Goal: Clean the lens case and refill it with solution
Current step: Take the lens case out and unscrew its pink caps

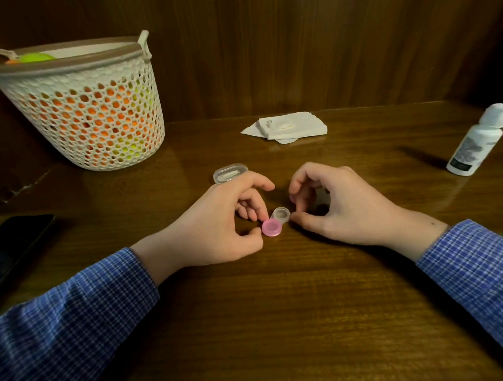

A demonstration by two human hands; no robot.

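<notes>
A small lens case (pixel 276 221) lies on the wooden table (pixel 279 318) between my hands. Its left well wears a pink cap (pixel 271 228); the right well (pixel 281 214) is clear and uncapped. My left hand (pixel 217 220) pinches the pink cap between thumb and fingertips. My right hand (pixel 340 203) has its thumb touching the clear end, with its fingers curled above; a dark round thing shows in its palm, unclear. A white solution bottle (pixel 477 140) stands at the far right. Folded white tissues (pixel 288 126) lie at the back.
A clear oval plastic lid or box (pixel 229 173) lies just behind my left hand. A white perforated basket (pixel 88 105) with orange and green items stands at the back left. A dark phone (pixel 13 244) lies at the left edge. A wooden wall rises behind the table.
</notes>
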